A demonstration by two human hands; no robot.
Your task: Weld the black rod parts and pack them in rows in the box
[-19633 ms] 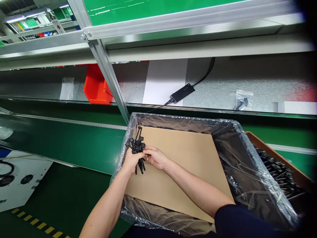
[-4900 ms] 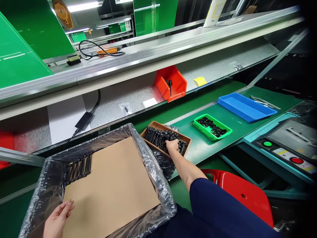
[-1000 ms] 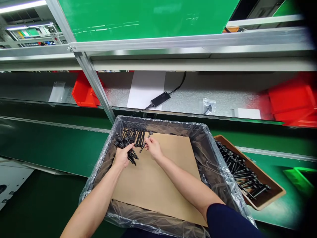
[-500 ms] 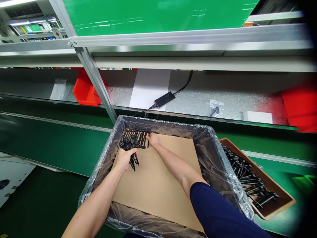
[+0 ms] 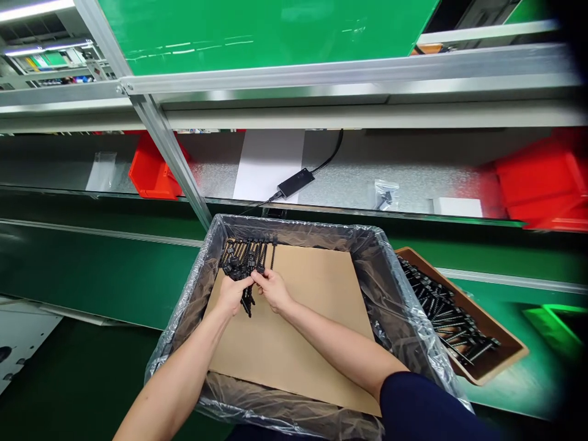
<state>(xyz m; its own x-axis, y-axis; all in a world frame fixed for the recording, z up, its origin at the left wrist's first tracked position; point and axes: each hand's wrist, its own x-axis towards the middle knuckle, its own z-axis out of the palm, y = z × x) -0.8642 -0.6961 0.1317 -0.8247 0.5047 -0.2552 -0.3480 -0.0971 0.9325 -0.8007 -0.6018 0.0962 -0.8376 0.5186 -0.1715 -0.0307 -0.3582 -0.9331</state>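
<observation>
My left hand [image 5: 231, 295] is closed around a bunch of black rod-like parts with thick heads [image 5: 234, 267], their thin ends poking out below the fingers. Close against it, my right hand [image 5: 272, 290] pinches at one black part of that bunch. Both hands are above a cardboard sheet [image 5: 303, 331] lying inside a plastic-lined bin [image 5: 390, 294]. Behind them, a row of the same black parts [image 5: 265, 251] lies side by side along the sheet's far left edge. The bunch hides some of that row.
To the right, a brown tray [image 5: 505, 361] holds many more black parts. Beyond the bin, a metal shelf carries red bins [image 5: 154, 171], a black adapter box with cables [image 5: 296, 182], a small plastic bag [image 5: 386, 195] and a white box [image 5: 457, 207]. An aluminium post [image 5: 172, 147] stands behind.
My right hand has left the far row and come back to the bunch in my left hand. A black part now lies at the row's right end. The view has shifted slightly right.
</observation>
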